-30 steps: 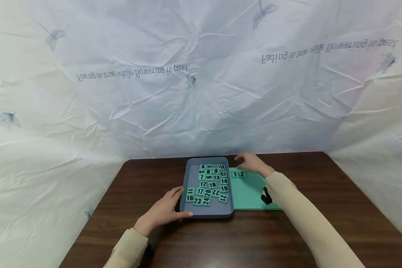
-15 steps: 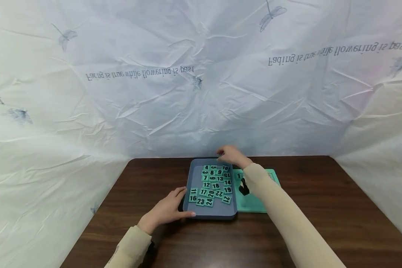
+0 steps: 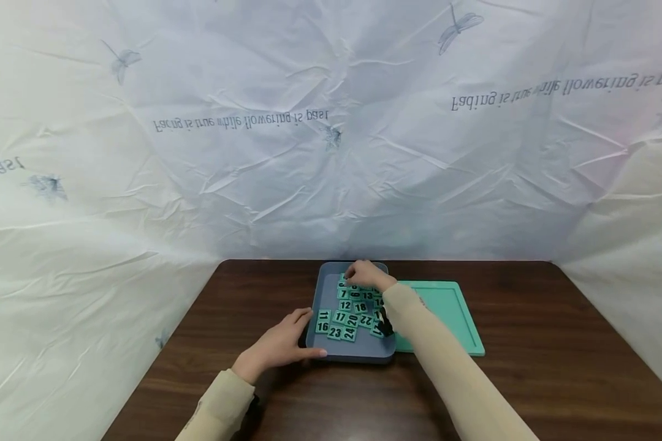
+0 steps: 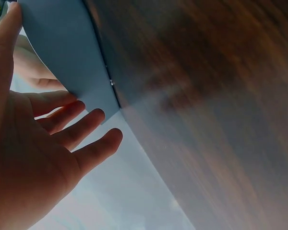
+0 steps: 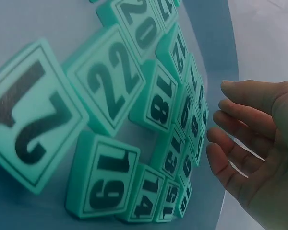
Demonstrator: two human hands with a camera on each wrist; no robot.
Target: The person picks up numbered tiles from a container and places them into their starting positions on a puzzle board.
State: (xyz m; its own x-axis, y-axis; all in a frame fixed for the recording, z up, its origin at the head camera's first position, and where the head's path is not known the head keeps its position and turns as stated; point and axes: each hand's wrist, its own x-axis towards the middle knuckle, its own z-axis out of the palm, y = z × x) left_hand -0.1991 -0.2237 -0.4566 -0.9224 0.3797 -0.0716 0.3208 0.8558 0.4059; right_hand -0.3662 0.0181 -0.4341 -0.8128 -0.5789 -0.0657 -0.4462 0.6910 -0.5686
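A blue-grey tray (image 3: 358, 351) on the table holds several green number tiles (image 3: 344, 305). My left hand (image 3: 278, 343) rests at the tray's left side, thumb on its near left corner and fingers extended along the wall. In the left wrist view those fingers lie loosely against the tray's outer wall (image 4: 62, 43). Over the far part of the tray is my right hand (image 3: 366, 275), bent down toward the tiles marked 3 and 4. The right wrist view shows its fingers loosely curved, thumb apart, nothing between them, close to the far tiles (image 5: 197, 120).
A green framed board (image 3: 447, 312) lies against the tray's right side, its left part covered by the right sleeve (image 3: 419, 318). The dark wooden table (image 3: 529, 343) extends to both sides. A white printed sheet (image 3: 287, 184) hangs behind it.
My right hand has moved left from the board, past the tray's far right corner, to above the far tiles. The tiles marked 1 and 2 are now hidden. My left hand stays at the tray.
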